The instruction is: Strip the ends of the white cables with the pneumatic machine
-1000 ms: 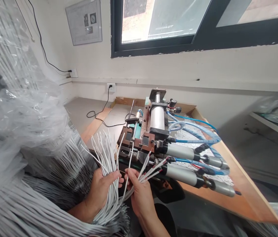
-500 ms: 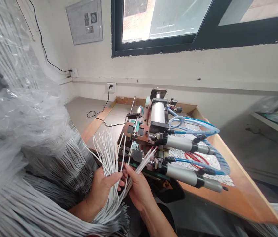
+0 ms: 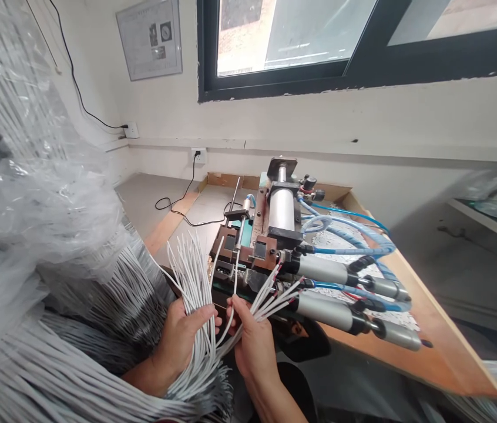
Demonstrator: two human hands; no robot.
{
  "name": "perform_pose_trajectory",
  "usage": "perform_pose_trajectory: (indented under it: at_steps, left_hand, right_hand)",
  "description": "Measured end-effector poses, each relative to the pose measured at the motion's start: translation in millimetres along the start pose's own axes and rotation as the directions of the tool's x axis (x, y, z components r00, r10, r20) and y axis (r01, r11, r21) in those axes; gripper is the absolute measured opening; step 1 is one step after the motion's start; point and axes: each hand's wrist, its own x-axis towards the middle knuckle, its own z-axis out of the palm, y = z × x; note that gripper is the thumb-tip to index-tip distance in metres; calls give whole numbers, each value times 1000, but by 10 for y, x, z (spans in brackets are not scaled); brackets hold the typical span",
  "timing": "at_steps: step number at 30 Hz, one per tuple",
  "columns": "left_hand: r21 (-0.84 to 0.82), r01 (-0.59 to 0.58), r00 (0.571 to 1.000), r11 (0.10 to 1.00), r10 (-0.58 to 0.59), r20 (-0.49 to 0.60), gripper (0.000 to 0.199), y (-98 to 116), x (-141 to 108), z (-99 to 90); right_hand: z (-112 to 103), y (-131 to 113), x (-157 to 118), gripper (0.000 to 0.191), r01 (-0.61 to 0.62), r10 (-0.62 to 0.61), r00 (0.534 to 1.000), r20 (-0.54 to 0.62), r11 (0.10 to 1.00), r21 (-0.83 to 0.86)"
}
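Note:
My left hand (image 3: pixel 191 329) is closed round a thick bundle of white cables (image 3: pixel 191 270), their cut ends fanning upward. My right hand (image 3: pixel 251 332) pinches a single white cable (image 3: pixel 235 276) between thumb and fingertips; its upper end reaches between the jaws of a pneumatic stripping machine (image 3: pixel 244 247). Several more cables (image 3: pixel 270 296) lie across the right hand, pointing up and right, with reddish cores at their tips. The machine's jaws stand apart, and its silver cylinders (image 3: pixel 328 308) extend to the right.
Cables under clear plastic wrap (image 3: pixel 67 217) fill the left side. The machine sits on a wooden-edged bench (image 3: pixel 446 358), with blue air hoses (image 3: pixel 376 232) and white scraps (image 3: pixel 400 314) behind its cylinders. A black cord (image 3: pixel 173 205) runs to a wall socket (image 3: pixel 198 155).
The machine's jaws have parted and its cylinder rods have moved right. My right hand has shifted slightly right, and the cables lying across it now spread wider and lean further right.

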Motion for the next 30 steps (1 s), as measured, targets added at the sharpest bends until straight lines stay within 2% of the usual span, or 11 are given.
perform_pose_trajectory:
  at_steps: [7, 9, 11, 13, 15, 17, 21, 24, 30]
  left_hand:
    - [33, 2, 999, 999, -1, -33, 20, -12, -1, -3]
    - [33, -10, 999, 999, 11, -36, 24, -27, 10, -15]
    - [45, -30, 999, 999, 31, -11, 26, -42, 19, -28]
    - [74, -54, 998, 996, 52, 27, 24, -52, 22, -39]
    - [91, -72, 996, 993, 67, 51, 21, -54, 21, -47]
    - [84, -90, 995, 992, 86, 53, 19, -52, 20, -50]
    - [51, -91, 996, 995, 90, 11, 24, -48, 27, -42]
    - [38, -66, 998, 997, 67, -17, 28, -37, 24, -28]
    - [49, -16, 999, 999, 17, -30, 22, -10, -1, -13]
  right_hand:
    - [32, -34, 42, 23, -69, 66, 997, 37, 995, 76]
    - [41, -42, 42, 24, -129, 121, 985, 120, 990, 63]
    - [53, -46, 28, 27, -193, 184, 951, 250, 981, 14]
    - [63, -41, -2, 28, -206, 206, 918, 339, 978, -36]
    - [63, -26, -40, 26, -144, 147, 936, 321, 989, -36]
    - [46, -7, -69, 24, -40, 40, 969, 245, 999, -5]
    - [-25, 24, -70, 22, 85, -77, 981, 179, 996, -34]
    - [-52, 26, -34, 23, 75, -65, 986, 156, 996, -56]
    - [9, -49, 36, 27, -59, 58, 989, 134, 998, -1]
